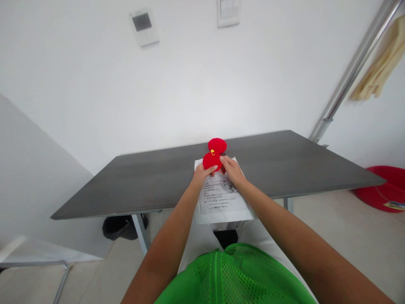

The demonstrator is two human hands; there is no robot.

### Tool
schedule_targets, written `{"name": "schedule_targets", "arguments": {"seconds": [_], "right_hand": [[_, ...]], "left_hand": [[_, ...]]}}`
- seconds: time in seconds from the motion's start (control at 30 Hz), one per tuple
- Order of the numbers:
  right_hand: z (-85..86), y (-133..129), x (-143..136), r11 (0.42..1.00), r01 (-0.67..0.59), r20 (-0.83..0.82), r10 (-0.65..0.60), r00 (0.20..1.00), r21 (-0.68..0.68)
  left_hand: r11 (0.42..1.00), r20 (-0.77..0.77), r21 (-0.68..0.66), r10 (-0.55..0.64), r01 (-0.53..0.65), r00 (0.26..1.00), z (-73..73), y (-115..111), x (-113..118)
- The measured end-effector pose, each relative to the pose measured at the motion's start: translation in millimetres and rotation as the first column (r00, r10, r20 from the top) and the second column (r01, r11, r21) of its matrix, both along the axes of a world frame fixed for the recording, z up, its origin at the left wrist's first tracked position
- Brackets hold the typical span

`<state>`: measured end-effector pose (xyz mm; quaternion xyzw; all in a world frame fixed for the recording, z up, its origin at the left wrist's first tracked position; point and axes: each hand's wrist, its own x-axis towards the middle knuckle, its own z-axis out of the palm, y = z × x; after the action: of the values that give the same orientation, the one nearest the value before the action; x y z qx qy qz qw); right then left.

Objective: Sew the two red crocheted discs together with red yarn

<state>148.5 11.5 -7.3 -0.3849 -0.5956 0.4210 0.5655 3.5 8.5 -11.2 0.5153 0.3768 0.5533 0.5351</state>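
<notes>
A soft red two-lobed piece point(217, 145), apparently knitted or plush, is held between my two hands over the table. A small yellow clip or loop point(213, 152) sits at its narrow waist. My left hand point(203, 172) grips the lower lobe from the left, thumb lying across its front. From the right, my right hand point(231, 168) pinches the edge of that same lobe. Under both hands lies a printed sheet of paper point(218, 202), its near end jutting past the table's front edge. My fingers behind the red piece are mostly hidden.
The dark grey table point(142, 181) stands against a white wall. Below its left side is a black-lined bin point(122, 227); at the right stands a red basin point(379, 192). Cream gloves point(376, 71) hang beside a metal pole point(354, 71) at upper right.
</notes>
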Motion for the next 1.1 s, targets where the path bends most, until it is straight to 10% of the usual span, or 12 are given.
{"name": "schedule_targets", "arguments": {"seconds": [1.1], "right_hand": [[0.3, -0.1, 1.5, 1.0, 0.025, 0.065, -0.026, 0.998, 0.007]], "left_hand": [[0.995, 0.211, -0.091, 0.058, -0.04, 0.976, -0.9, 3.4, 2.3]]}}
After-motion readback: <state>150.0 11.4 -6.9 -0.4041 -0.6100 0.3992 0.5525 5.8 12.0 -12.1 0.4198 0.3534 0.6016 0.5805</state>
